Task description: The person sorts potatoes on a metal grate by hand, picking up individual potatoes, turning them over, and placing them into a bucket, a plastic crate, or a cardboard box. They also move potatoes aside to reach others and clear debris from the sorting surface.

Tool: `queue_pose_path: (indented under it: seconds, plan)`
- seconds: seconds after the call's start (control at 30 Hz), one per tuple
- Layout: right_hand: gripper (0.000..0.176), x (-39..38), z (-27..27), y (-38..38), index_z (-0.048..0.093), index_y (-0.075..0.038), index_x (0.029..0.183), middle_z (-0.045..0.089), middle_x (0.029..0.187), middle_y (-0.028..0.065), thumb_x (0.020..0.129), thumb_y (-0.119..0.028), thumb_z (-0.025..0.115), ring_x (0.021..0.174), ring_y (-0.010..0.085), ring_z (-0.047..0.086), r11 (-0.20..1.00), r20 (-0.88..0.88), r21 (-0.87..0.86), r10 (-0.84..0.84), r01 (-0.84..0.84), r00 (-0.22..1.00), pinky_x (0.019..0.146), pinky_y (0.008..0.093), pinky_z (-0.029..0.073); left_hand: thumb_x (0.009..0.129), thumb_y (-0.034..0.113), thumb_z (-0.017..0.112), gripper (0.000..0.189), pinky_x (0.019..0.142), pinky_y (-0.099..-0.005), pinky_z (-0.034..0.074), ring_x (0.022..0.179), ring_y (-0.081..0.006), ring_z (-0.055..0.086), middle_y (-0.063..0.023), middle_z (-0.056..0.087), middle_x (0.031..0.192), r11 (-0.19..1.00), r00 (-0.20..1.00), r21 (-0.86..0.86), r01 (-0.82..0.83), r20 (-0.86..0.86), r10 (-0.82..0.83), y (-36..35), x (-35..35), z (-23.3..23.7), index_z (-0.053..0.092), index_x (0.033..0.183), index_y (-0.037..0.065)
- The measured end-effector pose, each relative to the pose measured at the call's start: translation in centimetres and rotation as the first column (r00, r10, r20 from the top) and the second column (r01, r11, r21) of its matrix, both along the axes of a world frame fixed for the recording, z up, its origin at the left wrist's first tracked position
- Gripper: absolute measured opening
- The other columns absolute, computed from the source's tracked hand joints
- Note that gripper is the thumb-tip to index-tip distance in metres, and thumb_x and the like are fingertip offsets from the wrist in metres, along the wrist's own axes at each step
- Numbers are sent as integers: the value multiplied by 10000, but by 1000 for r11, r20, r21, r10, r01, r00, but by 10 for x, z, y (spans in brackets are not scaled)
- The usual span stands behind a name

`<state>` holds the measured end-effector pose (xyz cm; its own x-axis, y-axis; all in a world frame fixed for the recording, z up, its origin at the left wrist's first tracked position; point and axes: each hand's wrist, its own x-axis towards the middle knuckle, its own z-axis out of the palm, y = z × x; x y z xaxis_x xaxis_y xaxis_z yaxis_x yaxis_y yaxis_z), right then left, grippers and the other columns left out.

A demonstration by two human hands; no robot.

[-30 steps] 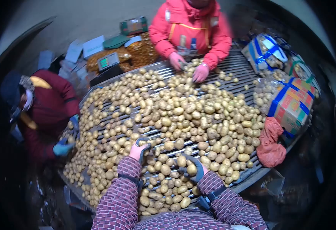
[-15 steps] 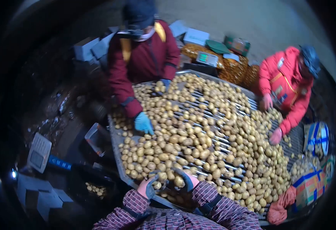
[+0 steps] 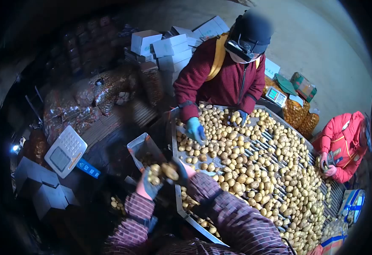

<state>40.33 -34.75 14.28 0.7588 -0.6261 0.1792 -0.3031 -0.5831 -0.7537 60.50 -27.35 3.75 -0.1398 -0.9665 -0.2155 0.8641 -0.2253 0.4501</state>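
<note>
Both my hands wear dark gloves and are off the left edge of the sorting table (image 3: 178,187). My left hand (image 3: 150,188) is closed around several small potatoes (image 3: 154,175). Beside it my right hand (image 3: 183,171) grips a larger, brownish potato (image 3: 169,171), a little blurred. Just beyond my hands is an open grey box (image 3: 137,144) with some dark contents. Many loose potatoes (image 3: 254,172) cover the slatted tabletop to my right.
Across the table a co-worker in maroon (image 3: 224,76) reaches among potatoes with gloved hands. Another in red (image 3: 343,144) stands at the far right. A white scale (image 3: 66,152) with a blue strip is left, above cardboard boxes (image 3: 45,187). Filled sacks (image 3: 296,114) lie behind the table.
My hands have moved left from above the table to beside the grey box, still holding potatoes. The view has turned left. The co-worker in red has brought both hands together.
</note>
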Motion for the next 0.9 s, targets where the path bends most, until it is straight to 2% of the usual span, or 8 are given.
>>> queue_pose_path:
  seconds: [0.07,0.13,0.23,0.4,0.5,0.6,0.7,0.9]
  plan:
    - [717,20,-7,-14,405,-48,1316,615,1050,128,726,-166,795,988,276,606,970,-49,157,-180,186,982,848,408,500,920,352,599,408,873,-435,527,1101,-263,546,-68,544,1238,990,920,22,-142,372,123,-35,24,1,509,1247,127]
    - [580,10,-45,-19,448,-65,1307,607,1112,131,822,-310,652,1040,292,597,802,-31,522,-322,290,946,863,438,500,913,362,610,407,871,-440,531,1092,-262,545,-67,537,1228,956,983,227,-184,48,178,-70,51,-12,510,1238,138]
    - [551,-56,-109,13,511,-89,1294,595,1206,136,967,-527,436,1119,316,582,-95,-87,995,-642,33,761,886,483,499,912,448,575,411,863,-441,510,1106,-237,532,-60,534,1208,948,971,238,-212,160,177,-117,76,-63,521,1210,171]
    - [443,-239,-85,149,477,-69,1314,642,1132,147,972,-351,492,967,293,642,-94,-174,974,-890,204,421,832,461,530,907,458,537,519,705,-285,505,740,-156,562,-44,596,968,890,948,405,-210,305,85,-170,94,-119,532,1235,57]
    - [336,-337,-64,253,549,-84,1234,669,1036,109,938,-237,509,852,242,658,-170,-208,853,-978,494,23,704,403,557,877,446,616,593,976,-407,437,1132,-262,533,-85,526,1280,718,808,527,-454,583,83,-133,20,-41,474,1324,85]
    - [354,-403,-88,373,551,-68,1237,661,1019,115,921,-226,561,866,250,647,-367,-229,363,-926,857,-300,718,382,545,947,53,509,356,1003,-340,415,1160,-242,520,-162,539,1280,890,411,-205,-407,829,379,-99,-18,-74,486,1282,-64]
    - [528,-378,-89,435,527,-40,1273,575,1195,198,828,-280,680,1096,372,544,-295,-479,-391,-743,872,-467,968,433,440,909,26,519,408,1067,-396,342,1215,-260,481,-160,528,1297,930,308,-357,-86,878,366,-31,-107,-28,469,1308,-45]
    - [944,-323,-110,458,353,-88,1446,281,1487,255,692,-495,750,1352,455,277,-210,-620,-276,-706,938,-341,1128,516,235,675,454,768,865,1057,-534,300,1320,-386,347,-192,329,1451,402,-40,-169,900,886,461,43,-237,-11,419,1392,119]
